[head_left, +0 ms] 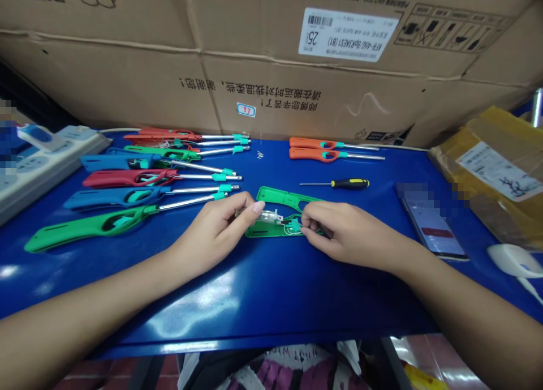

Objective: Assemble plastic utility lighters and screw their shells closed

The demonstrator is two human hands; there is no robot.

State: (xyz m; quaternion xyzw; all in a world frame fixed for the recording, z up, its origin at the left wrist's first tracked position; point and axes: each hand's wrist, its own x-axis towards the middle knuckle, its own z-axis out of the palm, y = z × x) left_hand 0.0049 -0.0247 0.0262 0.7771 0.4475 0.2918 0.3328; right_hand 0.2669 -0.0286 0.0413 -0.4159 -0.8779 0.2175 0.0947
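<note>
An opened green lighter shell (283, 200) lies on the blue table (263, 288) in the middle. My left hand (216, 228) pinches the clear fuel tank part (268, 215) that sits in the shell. My right hand (343, 231) has its fingers closed on small teal and wire parts (296, 226) at the shell's right end.
Several long-nosed lighters in green, blue and red (136, 178) lie in a row at the left; two orange ones (322, 150) lie at the back. A screwdriver (339, 183), a phone (432, 228), a power strip (38, 158), cardboard boxes (263, 56) and a yellow parcel (492, 175) surround the work spot.
</note>
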